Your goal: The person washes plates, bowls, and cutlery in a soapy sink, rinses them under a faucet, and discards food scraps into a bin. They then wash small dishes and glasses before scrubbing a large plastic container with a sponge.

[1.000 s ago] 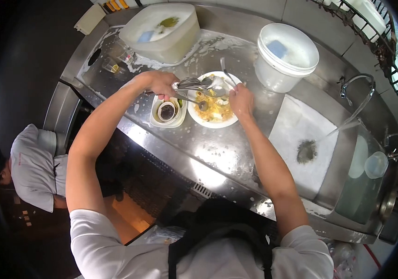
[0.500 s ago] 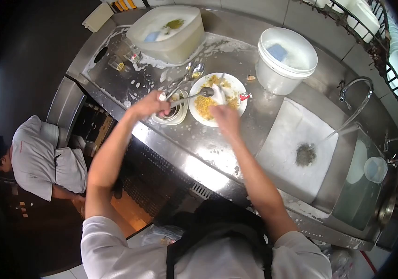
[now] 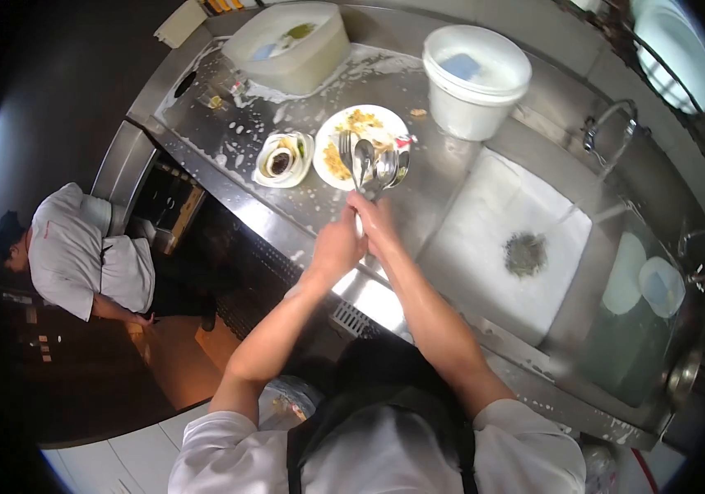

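Observation:
Both my hands meet just in front of the plate's near edge. My left hand (image 3: pixel 339 245) is closed round the lower handles of a bunch of spoons and forks (image 3: pixel 364 158). Against it, my right hand (image 3: pixel 375 221) is closed on the same handles. The utensils' heads point away from me, over the white plate (image 3: pixel 330 134), which carries yellow food scraps and a crumpled napkin. Left of the plate sits a small white dish (image 3: pixel 305 153) with a cup of dark sauce inside.
Soapy water fills a square tub (image 3: pixel 319 58) and a round white bucket (image 3: pixel 476 97), at the back. Glasses (image 3: pixel 214 100) lie at the left. Water runs from a faucet (image 3: pixel 591 136) into the sink (image 3: pixel 562 206). A co-worker (image 3: pixel 72 247) bends at the far left.
My left hand has moved right, away from the small dish, bringing the utensils over the plate's near side. My right hand has come down from the food and closed on the handles.

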Available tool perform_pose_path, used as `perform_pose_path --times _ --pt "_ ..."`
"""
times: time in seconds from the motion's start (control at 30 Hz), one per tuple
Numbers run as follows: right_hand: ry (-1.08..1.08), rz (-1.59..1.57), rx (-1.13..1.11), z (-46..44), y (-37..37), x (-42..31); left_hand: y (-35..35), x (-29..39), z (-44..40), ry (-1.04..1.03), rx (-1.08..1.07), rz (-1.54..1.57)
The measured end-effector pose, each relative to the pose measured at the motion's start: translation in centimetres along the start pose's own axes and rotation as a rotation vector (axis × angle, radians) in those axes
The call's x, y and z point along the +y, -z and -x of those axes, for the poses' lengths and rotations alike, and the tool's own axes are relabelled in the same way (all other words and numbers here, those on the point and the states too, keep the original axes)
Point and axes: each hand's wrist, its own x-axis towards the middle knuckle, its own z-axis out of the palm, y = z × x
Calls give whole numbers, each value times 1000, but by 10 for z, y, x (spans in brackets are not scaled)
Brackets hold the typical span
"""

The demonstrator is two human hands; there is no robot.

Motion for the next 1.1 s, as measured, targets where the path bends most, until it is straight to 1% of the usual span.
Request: perform_pose_path --times 0.03,0.07,0.1,0.13,0.17,0.2,0.23,0.27,0.3,0.33,0.4,0.43,0.47,0.5,0.57,0.6,0.67,0.7,0.8,0.83,0.9,0.93,0.97,1.07,1.1 --pt "-27 -38 17 11 17 -5 -5 16 9 -6 -38 25" --pt "-53 -75 36 23 35 -11 -12 31 16 -60 -39 56" --pt "3 -151 38 36 52 -18 -19 44 23 -115 -45 87" --pt "-31 -254 55 45 70 -26 -28 57 29 -174 -53 121" --pt "-59 -357 80 53 89 -34 -37 69 33 -239 -74 63" --pt "-85 -464 116 61 113 -39 -45 84 37 -193 -162 177" --pt "-140 -485 110 66 142 -46 -50 100 41 -139 -254 287" --pt "-92 -521 177 60 170 -44 -55 111 42 -79 -339 388" --pt "-84 -498 258 55 202 -39 -73 105 41 -223 -305 346" --pt "-76 -468 327 47 236 -37 -80 108 43 -205 -303 356" --pt "-131 -282 445 37 304 -33 -92 98 51 -232 -213 365" --pt "-165 -157 452 26 347 -17 -93 93 56 -171 -165 399" --pt "-204 -30 456 21 387 0 -95 85 63 -103 -118 431" --pt "-319 195 389 27 412 5 -96 74 69 -171 12 352" --pt "-541 641 229 38 451 13 -102 50 83 -89 68 346" --pt "-506 553 266 39 467 25 -108 41 89 -45 98 342" --pt "-436 388 330 31 503 75 -129 27 97 -90 252 272" --pt "-213 392 536 10 531 135 -136 25 97 -111 331 234" --pt "-360 286 412 23 489 102 -146 36 92 -127 391 55" --pt "-393 581 658 13 488 115 -145 39 89 -136 396 75" --pt "-368 318 652 16 487 111 -142 42 90 -147 403 112" --pt "-343 178 650 14 485 106 -142 38 89 -156 401 83" --pt "-337 189 475 15 491 99 -144 34 87 -164 405 60" --pt "-279 182 656 14 489 94 -146 32 91 -176 406 18" --pt "-352 169 475 20 497 85 -145 33 90 -184 408 10"
